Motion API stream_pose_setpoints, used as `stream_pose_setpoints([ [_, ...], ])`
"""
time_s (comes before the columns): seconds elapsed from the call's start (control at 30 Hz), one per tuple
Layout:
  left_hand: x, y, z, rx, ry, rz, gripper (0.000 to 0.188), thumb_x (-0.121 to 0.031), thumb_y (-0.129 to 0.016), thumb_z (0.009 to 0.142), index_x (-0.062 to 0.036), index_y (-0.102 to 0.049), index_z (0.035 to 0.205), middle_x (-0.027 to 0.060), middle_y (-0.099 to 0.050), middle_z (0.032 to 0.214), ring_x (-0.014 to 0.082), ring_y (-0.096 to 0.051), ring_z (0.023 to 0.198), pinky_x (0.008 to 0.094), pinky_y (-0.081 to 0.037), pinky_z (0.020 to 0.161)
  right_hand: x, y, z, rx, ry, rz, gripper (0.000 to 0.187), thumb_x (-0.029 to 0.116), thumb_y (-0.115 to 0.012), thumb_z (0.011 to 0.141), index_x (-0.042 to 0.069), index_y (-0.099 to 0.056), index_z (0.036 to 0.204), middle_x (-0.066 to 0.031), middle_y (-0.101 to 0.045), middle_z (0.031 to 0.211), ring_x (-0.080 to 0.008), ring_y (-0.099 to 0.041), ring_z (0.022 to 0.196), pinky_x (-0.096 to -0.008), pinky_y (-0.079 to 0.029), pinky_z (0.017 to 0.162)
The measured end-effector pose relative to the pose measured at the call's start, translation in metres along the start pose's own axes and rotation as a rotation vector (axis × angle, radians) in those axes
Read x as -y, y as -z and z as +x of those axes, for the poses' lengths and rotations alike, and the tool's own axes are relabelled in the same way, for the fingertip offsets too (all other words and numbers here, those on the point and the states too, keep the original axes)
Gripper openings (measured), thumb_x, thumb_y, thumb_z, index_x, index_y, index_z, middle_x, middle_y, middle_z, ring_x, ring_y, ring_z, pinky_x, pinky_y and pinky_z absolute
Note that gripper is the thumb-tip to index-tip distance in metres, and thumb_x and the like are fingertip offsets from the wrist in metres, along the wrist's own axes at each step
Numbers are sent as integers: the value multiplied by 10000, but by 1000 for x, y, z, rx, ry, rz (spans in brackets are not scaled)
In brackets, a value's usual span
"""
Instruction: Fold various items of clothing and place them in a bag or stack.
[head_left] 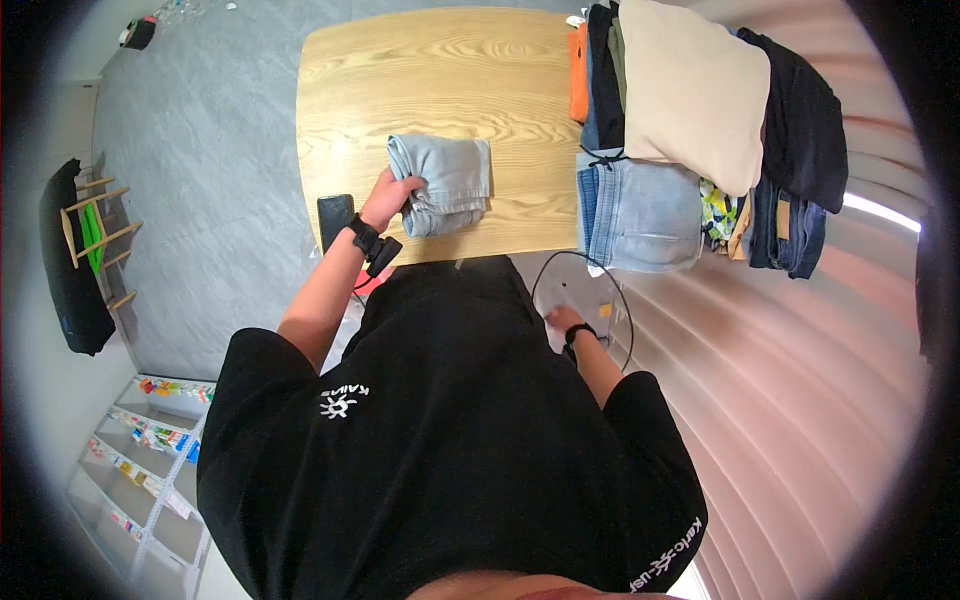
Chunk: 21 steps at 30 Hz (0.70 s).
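Observation:
A folded light-blue denim garment (455, 175) lies near the front edge of the wooden table (430, 70). My left hand (387, 200) grips its left side, with the thumb on top and the other fingers hidden in the folds. Close to that wrist is a dark phone-shaped object (335, 215). Below the table's edge, my right hand (562, 318) hangs by my right side, apart from the garment. It is small and blurred in the view, and its fingers do not show clearly.
Piled clothes stand along the table's right side: a beige garment (695, 85), a black one (805, 120) and light-blue denim (650, 215). A black cable (628, 300) loops near my right hand. Pink curtains (770, 370) hang at right; shelves (150, 450) stand at lower left.

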<state>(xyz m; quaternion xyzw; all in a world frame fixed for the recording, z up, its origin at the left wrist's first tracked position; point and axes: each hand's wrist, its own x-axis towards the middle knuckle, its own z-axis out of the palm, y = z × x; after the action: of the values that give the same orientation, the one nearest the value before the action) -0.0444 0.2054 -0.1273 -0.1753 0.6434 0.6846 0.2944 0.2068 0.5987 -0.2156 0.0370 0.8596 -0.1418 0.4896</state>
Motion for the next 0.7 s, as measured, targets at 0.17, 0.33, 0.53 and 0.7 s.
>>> stream_pose_setpoints([
  [0.17,2,0,1,-41,58,-16,320,-76,-569,768,15,-554,1074,58,-622,943,147,-577,810,277,-452,738,94,114,-8,-720,302,33,155,169,-573,737,74,-596,857,-104,-597,934,-288,-524,964,-412,-385,866],
  [0.33,4,0,0,-40,65,-33,335,-67,-562,767,11,-537,1092,67,-616,968,148,-571,835,278,-446,752,72,116,-13,-692,192,-287,296,197,-569,704,82,-599,975,-100,-593,987,-276,-499,1027,-419,-343,935],
  [0.53,6,0,0,-63,61,-25,347,-74,-567,768,7,-535,1105,62,-612,978,149,-568,844,276,-444,752,7,4,-36,330,-194,-287,389,403,-493,806,155,-629,1073,-143,-581,1148,-303,-537,1093,-438,-360,969],
  [0.7,5,-1,-5,-8,19,4,323,-176,-587,830,-14,-551,1107,39,-617,946,131,-571,816,270,-447,727,25,40,-1,-36,91,165,277,271,-488,854,89,-600,1031,-168,-621,1033,-330,-585,975,-402,-462,823],
])
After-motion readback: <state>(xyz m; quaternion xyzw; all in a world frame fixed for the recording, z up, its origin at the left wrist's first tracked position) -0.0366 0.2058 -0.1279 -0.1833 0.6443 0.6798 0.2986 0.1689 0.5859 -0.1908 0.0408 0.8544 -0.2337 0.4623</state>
